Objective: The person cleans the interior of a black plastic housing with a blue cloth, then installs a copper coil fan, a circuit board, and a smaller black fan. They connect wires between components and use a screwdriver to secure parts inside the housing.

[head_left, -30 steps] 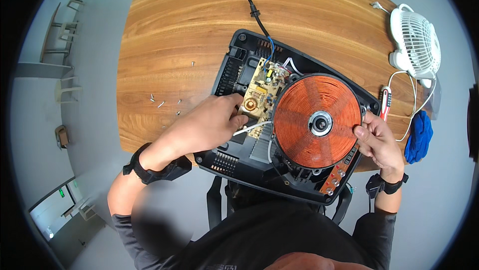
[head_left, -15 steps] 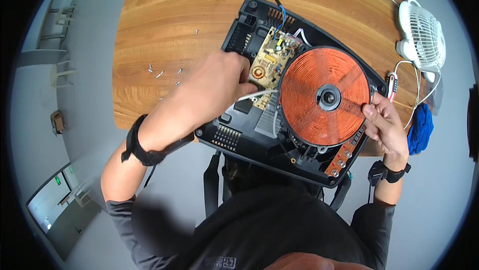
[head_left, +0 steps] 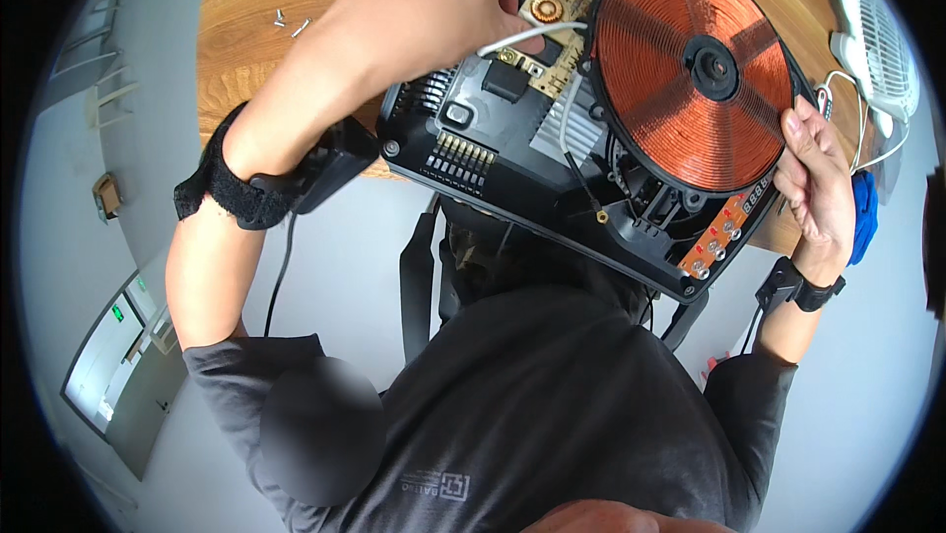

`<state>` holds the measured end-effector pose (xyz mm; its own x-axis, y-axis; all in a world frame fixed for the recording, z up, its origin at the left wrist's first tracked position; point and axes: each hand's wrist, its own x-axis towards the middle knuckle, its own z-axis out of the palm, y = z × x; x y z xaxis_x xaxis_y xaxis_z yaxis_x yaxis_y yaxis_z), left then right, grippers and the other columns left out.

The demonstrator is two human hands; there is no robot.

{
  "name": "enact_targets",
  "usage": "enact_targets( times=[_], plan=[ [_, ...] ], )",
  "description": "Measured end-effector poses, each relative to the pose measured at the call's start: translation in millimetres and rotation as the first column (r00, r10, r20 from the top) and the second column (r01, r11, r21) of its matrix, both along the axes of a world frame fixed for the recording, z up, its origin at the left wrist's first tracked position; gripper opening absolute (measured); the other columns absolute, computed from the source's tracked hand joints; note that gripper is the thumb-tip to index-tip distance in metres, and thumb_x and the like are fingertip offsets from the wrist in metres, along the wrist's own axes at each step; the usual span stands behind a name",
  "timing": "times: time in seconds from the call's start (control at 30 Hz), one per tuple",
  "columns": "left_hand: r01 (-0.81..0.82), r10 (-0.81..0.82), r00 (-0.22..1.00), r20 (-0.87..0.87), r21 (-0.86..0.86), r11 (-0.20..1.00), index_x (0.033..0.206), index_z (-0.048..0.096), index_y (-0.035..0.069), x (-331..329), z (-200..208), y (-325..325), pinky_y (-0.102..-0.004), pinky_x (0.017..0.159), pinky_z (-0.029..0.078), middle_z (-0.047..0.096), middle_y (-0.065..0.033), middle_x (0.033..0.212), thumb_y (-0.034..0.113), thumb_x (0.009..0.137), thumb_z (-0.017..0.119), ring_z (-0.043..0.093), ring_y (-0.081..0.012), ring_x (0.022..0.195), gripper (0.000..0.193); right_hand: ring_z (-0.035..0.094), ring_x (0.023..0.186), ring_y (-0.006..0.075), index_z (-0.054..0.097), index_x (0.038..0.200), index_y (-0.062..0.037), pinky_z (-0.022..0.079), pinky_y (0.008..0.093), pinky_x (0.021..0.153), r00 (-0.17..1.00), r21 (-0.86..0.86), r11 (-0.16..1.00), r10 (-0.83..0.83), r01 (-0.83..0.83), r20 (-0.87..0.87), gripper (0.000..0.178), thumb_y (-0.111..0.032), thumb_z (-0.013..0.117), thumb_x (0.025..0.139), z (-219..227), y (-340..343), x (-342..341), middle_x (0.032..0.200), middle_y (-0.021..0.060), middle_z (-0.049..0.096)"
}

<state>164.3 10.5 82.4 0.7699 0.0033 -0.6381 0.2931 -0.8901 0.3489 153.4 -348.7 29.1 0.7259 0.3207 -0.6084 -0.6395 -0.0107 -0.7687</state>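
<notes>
- The right hand (head_left: 818, 176) grasps the rim of the coil (head_left: 650, 65) at its right side, thumb on top, the other fingers partly hidden.
- The left hand (head_left: 458, 6) is bent over the left edge of the board (head_left: 570, 48), its thumb beside a white wire (head_left: 532, 33); most fingertips are hidden, so I cannot tell whether it grips anything.
- The coil, round and copper-coloured, lies over the right part of the black shell (head_left: 522, 200) and looks tilted.
- The board, left of the coil, bears a ring inductor (head_left: 546, 9).
- The heat sink (head_left: 564, 137) is just below the board; a second wire (head_left: 565, 119) crosses it and ends in a small brass-coloured ring (head_left: 602, 217).
- The orange button strip (head_left: 711, 242) runs along the shell's lower right.
- The shell overhangs the near edge of the wooden table (head_left: 246, 1).
- A few screws (head_left: 302, 27) lie loose on the table, left of the shell.
- Beyond the right hand are a blue cloth item (head_left: 864, 218) and a white fan (head_left: 877, 45).
</notes>
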Motion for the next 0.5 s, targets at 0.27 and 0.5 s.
enact_targets(
  times=[0.27,0.5],
  plan=[
    [0.184,-0.127,0.925,0.358,-0.129,0.974,0.106,0.075,-0.002,-30,-10,16,-0.0308,0.073,0.059,0.077,-0.0142,0.090,0.021,0.097,0.071,0.072,-0.0188,0.076,0.025,0.028,0.045,-0.0014,0.060,0.111,-0.0060,0.020,0.0172,0.037,0.988,-0.061,0.986,-0.153,0.152,-0.008,0.012,-0.016,0.061,0.106,24,30,0,0.064,-0.0099,0.037],
    [0.136,0.027,0.796,0.604,-0.223,0.965,0.098,0.071,-0.001,-40,-24,27,-0.0252,0.071,0.055,0.074,-0.0060,0.088,0.016,0.103,0.063,0.067,-0.0088,0.076,0.019,0.039,0.051,0.0028,0.053,0.117,0.0002,0.031,0.0139,0.037,0.928,0.353,0.901,-0.121,0.252,-0.352,0.021,-0.019,0.055,0.108,36,48,-7,0.080,0.0034,0.052]
  ],
)
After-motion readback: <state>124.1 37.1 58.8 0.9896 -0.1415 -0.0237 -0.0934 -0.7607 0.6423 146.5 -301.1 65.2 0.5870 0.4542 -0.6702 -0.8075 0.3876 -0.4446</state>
